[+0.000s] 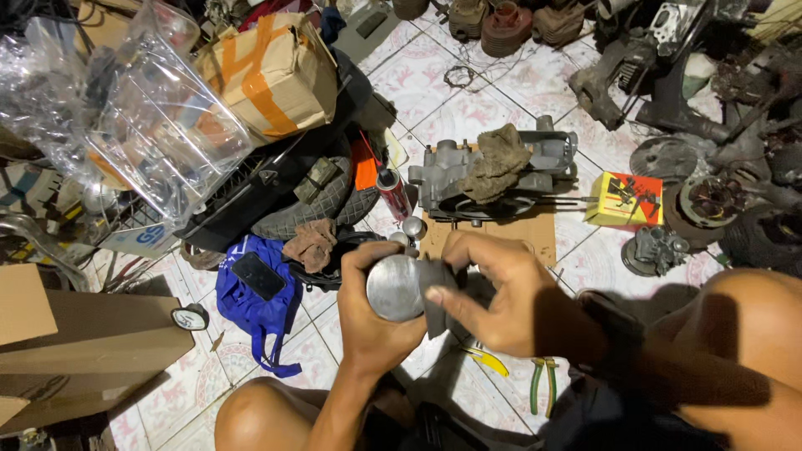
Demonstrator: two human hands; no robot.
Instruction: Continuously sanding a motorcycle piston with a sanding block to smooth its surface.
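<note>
Grip: both hands are closed around one metal piston [395, 288], held up in front of the person's body, above the tiled floor [493, 100].
Left hand [368, 313]: it wraps the piston from below and from the left side; the thumb lies over the top edge.
Right hand [493, 292]: it holds a dark grey piece [441, 292] against the right side of the piston, with the thumb pressed on the edge of the round face. If this dark piece is a cloth or a part, I cannot tell.
Piston look: short cylinder, dull silver-grey, with a flat round crown turned toward the camera. The crown is matte and a little stained, with a lighter rim.
Just beyond the hands: a piece of brown cardboard [535, 230] on the floor, and on it a grey engine case [468, 179] with a dirty brown rag [497, 159] lying over it.
Near the engine case: a red spray can [393, 192] lying tilted, and two small shiny round metal parts [409, 227] beside the cardboard.
Left of the hands: a blue cloth bag [251, 305] with a black phone [257, 276] on it, and a brown rag [311, 244] on a black tyre [322, 200].
Below the hands: pliers with green handles [541, 384] and a yellow-handled tool [486, 361] on the floor, between the person's knees.
Right side: a small yellow and red box [622, 200] and several dark engine parts [710, 200].
Far left: cardboard boxes [92, 351] and a clear plastic container [167, 125].
</note>
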